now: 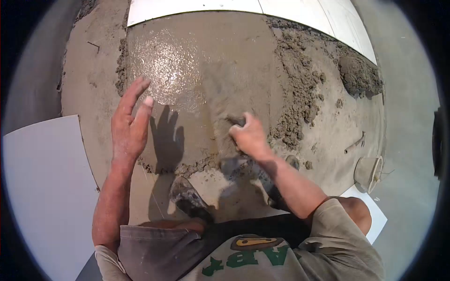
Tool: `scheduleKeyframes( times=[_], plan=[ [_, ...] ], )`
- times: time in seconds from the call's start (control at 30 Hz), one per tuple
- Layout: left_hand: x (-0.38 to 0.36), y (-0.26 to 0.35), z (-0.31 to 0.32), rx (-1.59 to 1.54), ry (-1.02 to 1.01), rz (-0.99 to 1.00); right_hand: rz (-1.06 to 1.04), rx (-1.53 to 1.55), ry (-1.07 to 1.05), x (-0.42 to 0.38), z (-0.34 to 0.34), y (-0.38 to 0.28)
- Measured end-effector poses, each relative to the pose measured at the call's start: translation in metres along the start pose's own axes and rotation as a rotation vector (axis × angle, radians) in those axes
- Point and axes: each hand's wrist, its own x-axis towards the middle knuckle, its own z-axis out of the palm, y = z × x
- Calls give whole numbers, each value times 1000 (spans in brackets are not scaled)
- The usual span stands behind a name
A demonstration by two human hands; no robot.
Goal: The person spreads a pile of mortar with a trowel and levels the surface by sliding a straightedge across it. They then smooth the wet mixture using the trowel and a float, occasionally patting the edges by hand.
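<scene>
My left hand (129,129) is raised over the wet grey mortar bed (164,51), fingers apart and holding nothing; its shadow falls on the mortar to its right. My right hand (251,136) is closed around the dark handle of a mortar-coated trowel (219,98). The long blade lies flat on the mortar surface, and its edges blend into the grey. Water glistens on the upper left part of the bed. Crumbly mortar (295,89) lines the bed's right side.
White tiles (197,5) border the bed at the top; another white tile (44,159) lies at the left. A mortar lump (358,75) sits at the upper right. A bucket (368,172) stands lower right, near a short rod (355,143). My shoe (187,194) is below the bed.
</scene>
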Motion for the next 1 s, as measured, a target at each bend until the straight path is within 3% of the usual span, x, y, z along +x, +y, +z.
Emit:
scheduleKeyframes(
  times=[0.03, 0.1, 0.17, 0.27, 0.5, 1.0],
  plan=[
    [-1, -2, 1, 2, -11, -7, -112, 44, 102, 4, -9, 13],
    [1, -5, 3, 47, -14, 67, 233, 269, 74, 5, -56, -9],
    [1, -5, 4, 12, -15, 56, 284, 321, 156, 16, -84, 18],
    [-3, -11, -1, 26, -23, 45, 376, 398, 197, 17, -69, 51],
    [-6, -17, -16, 25, 20, -8, 368, 431, 52, 1, -7, 13],
    [-15, -7, -18, 33, 90, 8, 250, 289, -146, -5, 35, -29]
  ],
)
